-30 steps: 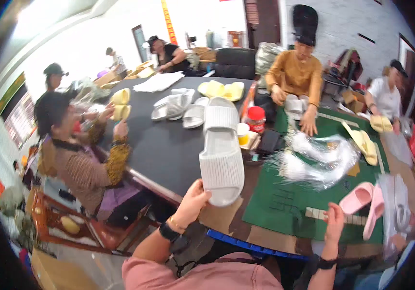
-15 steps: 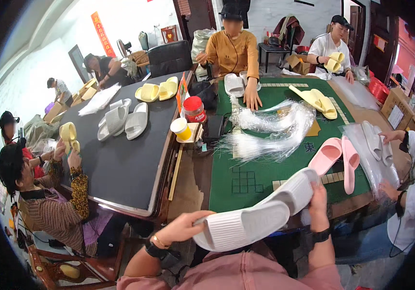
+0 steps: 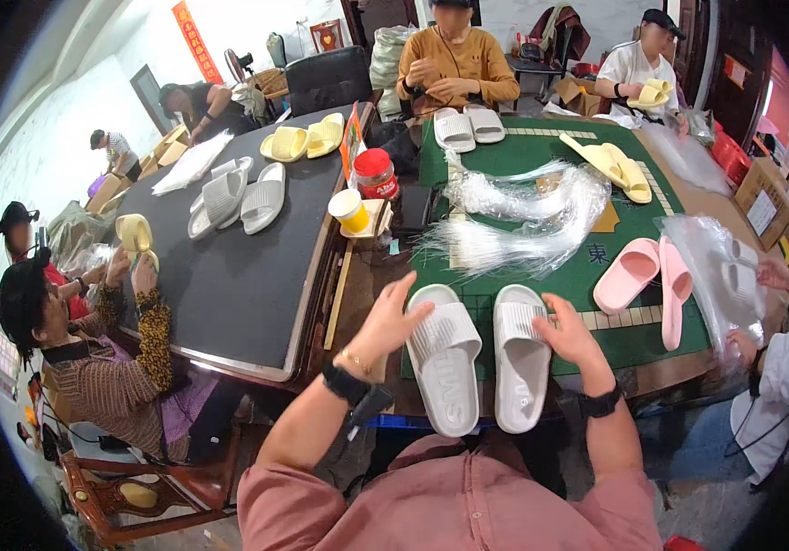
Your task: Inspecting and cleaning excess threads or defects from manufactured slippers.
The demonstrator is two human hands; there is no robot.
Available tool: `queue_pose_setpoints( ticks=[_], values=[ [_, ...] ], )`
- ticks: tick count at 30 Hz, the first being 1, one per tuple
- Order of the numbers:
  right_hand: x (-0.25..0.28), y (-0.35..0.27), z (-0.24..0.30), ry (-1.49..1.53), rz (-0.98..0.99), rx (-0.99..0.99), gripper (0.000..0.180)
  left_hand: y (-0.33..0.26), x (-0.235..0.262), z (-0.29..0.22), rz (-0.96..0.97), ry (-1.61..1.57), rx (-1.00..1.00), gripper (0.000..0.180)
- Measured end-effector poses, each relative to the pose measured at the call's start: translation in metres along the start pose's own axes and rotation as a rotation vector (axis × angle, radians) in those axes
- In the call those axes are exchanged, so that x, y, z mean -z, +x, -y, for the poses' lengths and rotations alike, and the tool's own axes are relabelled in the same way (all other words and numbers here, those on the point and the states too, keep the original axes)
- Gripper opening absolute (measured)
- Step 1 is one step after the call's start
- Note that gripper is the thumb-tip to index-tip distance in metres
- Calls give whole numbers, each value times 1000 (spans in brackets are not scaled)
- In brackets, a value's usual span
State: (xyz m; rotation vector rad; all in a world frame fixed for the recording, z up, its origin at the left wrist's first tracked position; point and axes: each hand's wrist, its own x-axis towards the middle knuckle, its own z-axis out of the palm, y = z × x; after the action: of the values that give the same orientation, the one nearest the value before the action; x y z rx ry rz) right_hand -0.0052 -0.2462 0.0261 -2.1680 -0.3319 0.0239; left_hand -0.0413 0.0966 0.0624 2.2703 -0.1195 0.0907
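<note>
On the near edge of the green felt table mat (image 3: pixel 541 156), seen from the head camera, two pale grey ribbed rubber slide sandals lie side by side, soles down and toes pointing away from the person. The left hand (image 3: pixel 393 321) rests with its fingers spread and extended against the outer side and strap of the left grey sandal (image 3: pixel 445 363); it is flat on it, not closed round it. The right hand (image 3: pixel 571 332) lies on the strap and outer edge of the right grey sandal (image 3: pixel 520 358), fingers loosely curved over it, not clamped. The two sandals sit just beside each other, nearly touching.

Beyond them on the mat lies a heap of clear plastic bags (image 3: pixel 514 220), and to the right a pair of pink slide sandals (image 3: pixel 642 275). A yellow paper cup (image 3: pixel 350 209) and a red-lidded jar (image 3: pixel 375 173) stand between the mat and a dark grey table top (image 3: pixel 229 275), which bears more grey and yellow sandals. Other people sit round both tables.
</note>
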Motion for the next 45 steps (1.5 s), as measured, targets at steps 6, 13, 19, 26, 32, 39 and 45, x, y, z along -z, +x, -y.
queue_pose_setpoints(
  ticks=[6,13,19,26,32,39,45],
  values=[
    [3,-32,11,-11,142,-51,74,-55,-28,18,132,19,-56,80],
    [-16,-12,19,13,241,39,61,-75,-44,29,-1,131,-12,75],
    [-27,58,-17,-281,-195,64,35,-92,-45,16,-183,139,-61,71],
    [-53,81,-37,-451,-243,179,12,-101,-37,-10,-229,172,-92,58],
    [-55,86,-40,-509,-256,187,6,-99,-35,-19,-265,176,-132,51],
    [-46,67,-27,-263,-404,245,3,-101,-48,-32,-279,177,-223,40],
    [-43,21,5,-4,-79,280,6,-100,-82,-46,-11,226,-339,40]
  ],
)
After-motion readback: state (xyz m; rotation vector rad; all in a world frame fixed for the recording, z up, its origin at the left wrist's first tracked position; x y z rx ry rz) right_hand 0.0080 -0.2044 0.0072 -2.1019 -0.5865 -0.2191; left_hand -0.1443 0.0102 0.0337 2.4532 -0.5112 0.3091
